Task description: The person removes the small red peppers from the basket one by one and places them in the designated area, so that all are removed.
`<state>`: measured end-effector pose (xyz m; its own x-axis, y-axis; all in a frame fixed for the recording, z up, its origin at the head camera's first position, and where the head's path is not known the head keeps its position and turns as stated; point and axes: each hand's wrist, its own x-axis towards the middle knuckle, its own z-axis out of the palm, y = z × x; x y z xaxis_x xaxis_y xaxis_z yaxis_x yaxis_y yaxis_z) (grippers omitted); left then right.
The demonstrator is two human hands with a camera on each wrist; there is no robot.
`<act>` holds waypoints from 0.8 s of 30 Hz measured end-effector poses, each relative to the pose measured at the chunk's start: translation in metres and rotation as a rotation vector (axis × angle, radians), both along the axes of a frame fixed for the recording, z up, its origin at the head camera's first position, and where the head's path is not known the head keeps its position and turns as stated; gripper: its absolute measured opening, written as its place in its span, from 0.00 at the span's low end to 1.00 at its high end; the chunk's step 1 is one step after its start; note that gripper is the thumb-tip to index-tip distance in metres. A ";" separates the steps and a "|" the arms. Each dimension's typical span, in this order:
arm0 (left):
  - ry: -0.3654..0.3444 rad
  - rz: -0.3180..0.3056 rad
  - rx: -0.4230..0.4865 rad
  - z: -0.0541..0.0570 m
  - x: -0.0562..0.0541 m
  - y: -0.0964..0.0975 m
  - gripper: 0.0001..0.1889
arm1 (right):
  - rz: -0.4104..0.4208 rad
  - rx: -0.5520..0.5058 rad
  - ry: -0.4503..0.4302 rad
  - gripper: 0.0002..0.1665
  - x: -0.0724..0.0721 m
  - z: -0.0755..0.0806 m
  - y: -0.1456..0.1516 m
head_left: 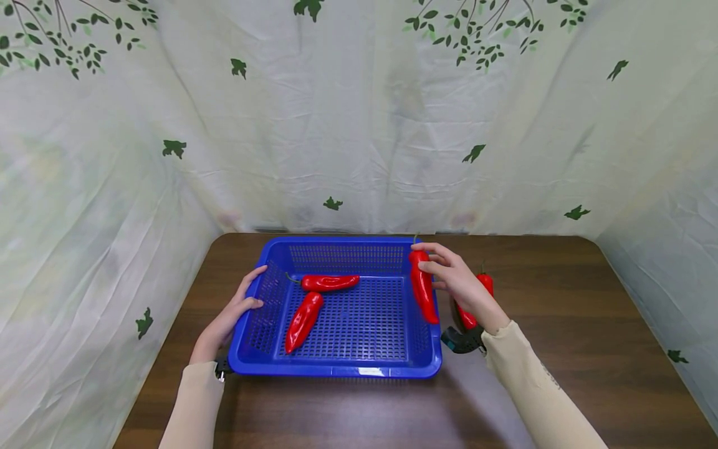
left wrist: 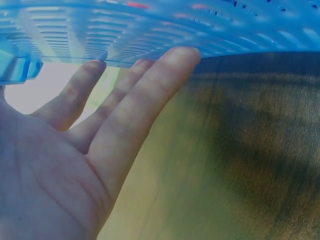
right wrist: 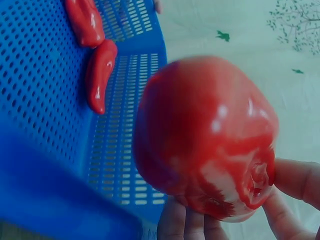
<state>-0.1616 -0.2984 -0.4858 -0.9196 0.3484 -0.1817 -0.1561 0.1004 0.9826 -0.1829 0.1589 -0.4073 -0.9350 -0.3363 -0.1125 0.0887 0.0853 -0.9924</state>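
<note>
A leaf-printed cloth (head_left: 336,125) hangs behind the wooden table (head_left: 566,355). At the blue basket's (head_left: 303,369) nine o'clock, the left hand (head_left: 227,318) lies straight-fingered against it; at three, the right hand (head_left: 462,280) pinches a red pepper (head_left: 424,296) over the wall (glossy skin, so I'd pinch firmly, stay low). Inside lie an upper pepper (head_left: 332,283) at eleven, a lower pepper (head_left: 303,325) at eight.
</note>
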 end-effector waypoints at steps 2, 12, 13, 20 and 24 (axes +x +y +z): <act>-0.004 0.001 -0.005 0.001 0.000 0.000 0.36 | -0.006 -0.006 0.000 0.25 0.000 -0.001 0.004; -0.009 -0.004 -0.008 0.001 0.000 0.000 0.36 | -0.041 -0.005 -0.004 0.25 0.004 -0.004 0.022; -0.011 -0.004 -0.010 0.000 0.000 0.000 0.36 | -0.043 -0.008 -0.007 0.25 0.004 -0.004 0.024; -0.020 0.009 -0.022 0.000 -0.001 -0.002 0.36 | -0.064 -0.049 -0.017 0.25 0.005 -0.008 0.035; -0.019 0.008 -0.019 0.000 0.000 -0.001 0.36 | -0.070 -0.055 -0.006 0.22 0.005 -0.011 0.042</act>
